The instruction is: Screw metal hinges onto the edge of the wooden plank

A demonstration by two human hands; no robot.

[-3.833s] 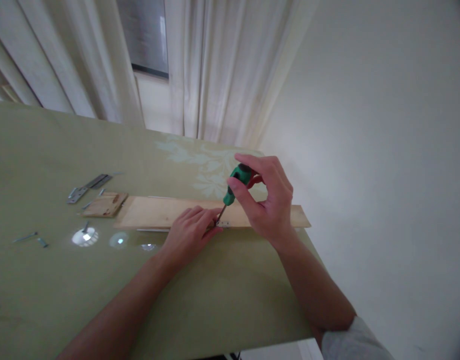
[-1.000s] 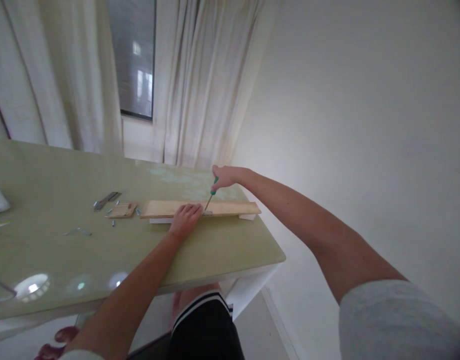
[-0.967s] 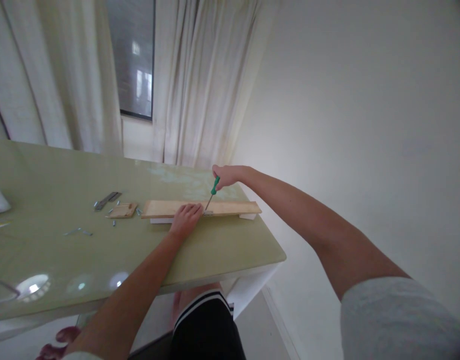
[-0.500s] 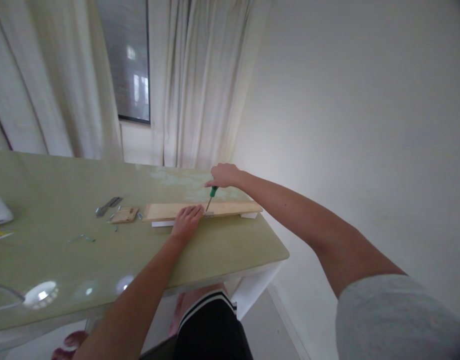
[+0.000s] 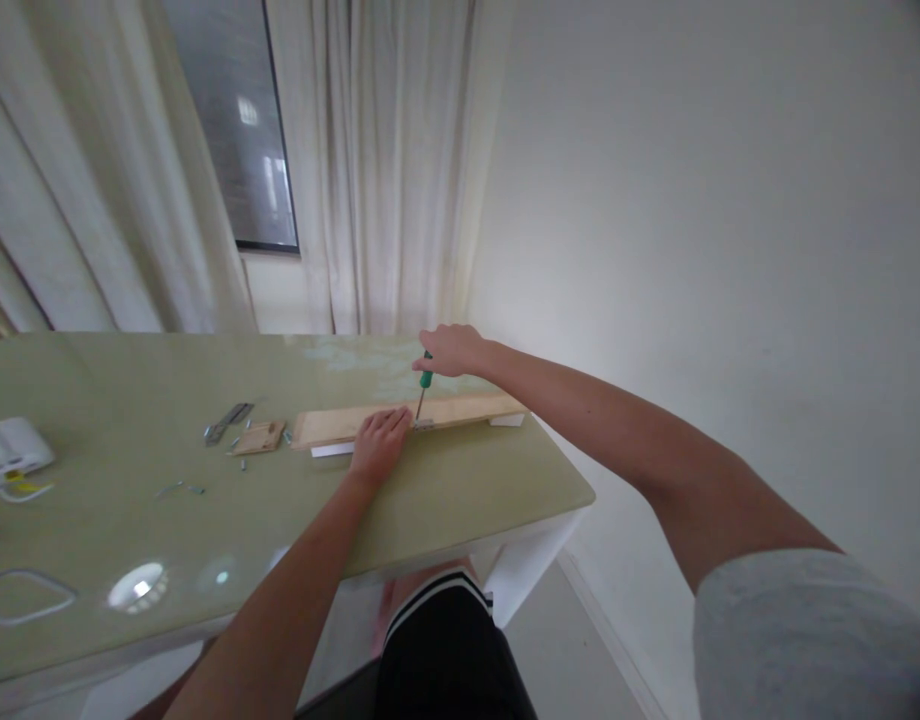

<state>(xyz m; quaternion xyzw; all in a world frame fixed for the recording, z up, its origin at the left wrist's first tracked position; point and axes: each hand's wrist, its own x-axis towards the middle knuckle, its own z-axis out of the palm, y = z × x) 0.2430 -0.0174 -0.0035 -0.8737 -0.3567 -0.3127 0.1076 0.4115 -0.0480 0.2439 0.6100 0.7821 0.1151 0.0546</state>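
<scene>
A long wooden plank lies on white blocks near the right end of the green table. My left hand rests on the plank's near edge, fingers together and pressed down beside a small metal hinge. My right hand is closed round the top of a green-handled screwdriver, which stands nearly upright with its tip on the hinge.
A small wooden piece, loose metal hinges and several screws lie left of the plank. A white box and a white cable sit at the table's left. Curtains and a window stand behind; a bare wall is on the right.
The camera has pulled back from the table and swung left. The screwdriver has stood up straighter on the hinge, and my right hand has turned on its handle. My left hand stays on the plank.
</scene>
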